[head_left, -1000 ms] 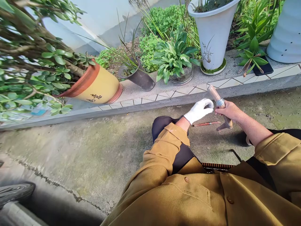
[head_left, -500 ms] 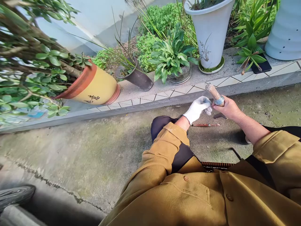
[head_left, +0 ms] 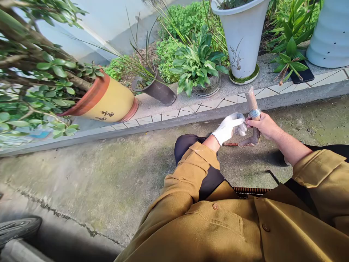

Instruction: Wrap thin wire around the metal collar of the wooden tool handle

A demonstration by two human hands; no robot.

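Observation:
My right hand (head_left: 267, 125), bare, is wrapped around a brown bent wooden stick (head_left: 251, 99) near its middle. The upper end of the stick points away from me, and its lower part bends to the left below my hand. Silvery-blue wire (head_left: 255, 113) is wound in a band around the stick, just above my fingers. My left hand (head_left: 230, 127), in a white glove, is closed close to my right fingertips. Whatever its fingers pinch is too small to tell. A thin reddish tool (head_left: 230, 144) lies on the ground, partly behind the stick's lower end.
Ahead runs a tiled ledge (head_left: 214, 103) with a tilted yellow pot (head_left: 113, 100), a dark pot (head_left: 160, 90), a leafy plant (head_left: 199, 65), a tall white pot (head_left: 245, 43) and a phone (head_left: 302, 74). A black bent rod (head_left: 273, 177) lies on the concrete near my legs.
The stick has turned in my right hand, its upper end swinging right and more upright. Its bent lower part now shows below my hand. My left hand has barely moved.

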